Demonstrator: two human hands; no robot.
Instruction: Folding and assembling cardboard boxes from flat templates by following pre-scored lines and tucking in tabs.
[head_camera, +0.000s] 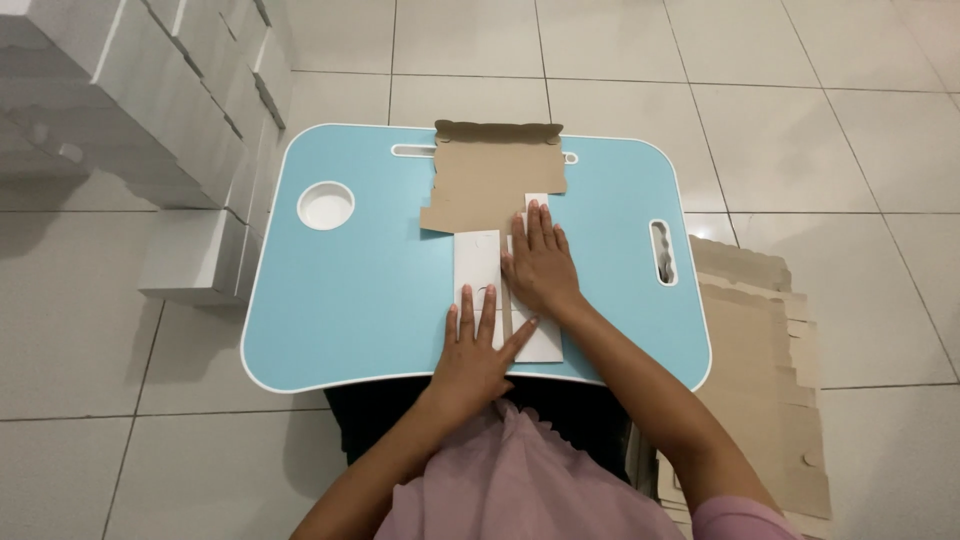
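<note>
A flat cardboard box blank (495, 180), brown on its far half and white on its near folded panels (476, 258), lies in the middle of a light blue lap table (350, 300). My left hand (478, 345) presses flat on the near end of the white panels, fingers spread. My right hand (541, 262) lies flat, palm down, on the right white panel just beyond the left hand. Neither hand grips anything.
A stack of flat brown cardboard blanks (760, 370) lies on the tiled floor to the right. Piles of assembled white boxes (170, 90) stand at the left. The table has a round cup hole (326, 205) and a handle slot (662, 252).
</note>
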